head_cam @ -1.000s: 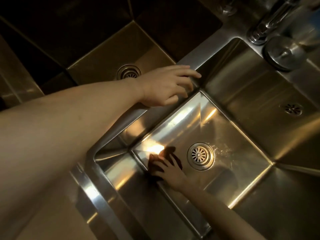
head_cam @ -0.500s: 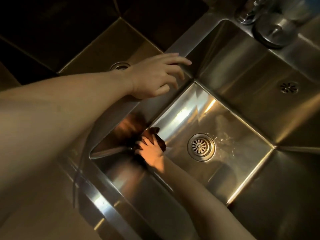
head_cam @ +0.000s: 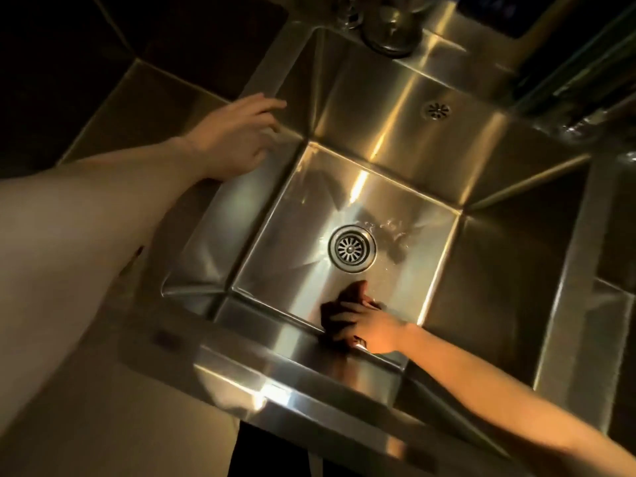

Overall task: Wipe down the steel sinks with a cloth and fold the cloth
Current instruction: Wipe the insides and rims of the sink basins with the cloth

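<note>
L forearm (head_cam: 86, 218) bare up to frame edge, appears broad, close to cam, R forearm (head_cam: 499, 383) bare likewise, appears slimmer, L hand (head_cam: 237, 139) and R hand (head_cam: 368, 325) uncovered, small dark mark at one R fingertip, poss. nail, not resolvable

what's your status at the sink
Left hand open at sink rim. Right hand presses cloth on sink floor by front wall. Drain uncovered.
</note>
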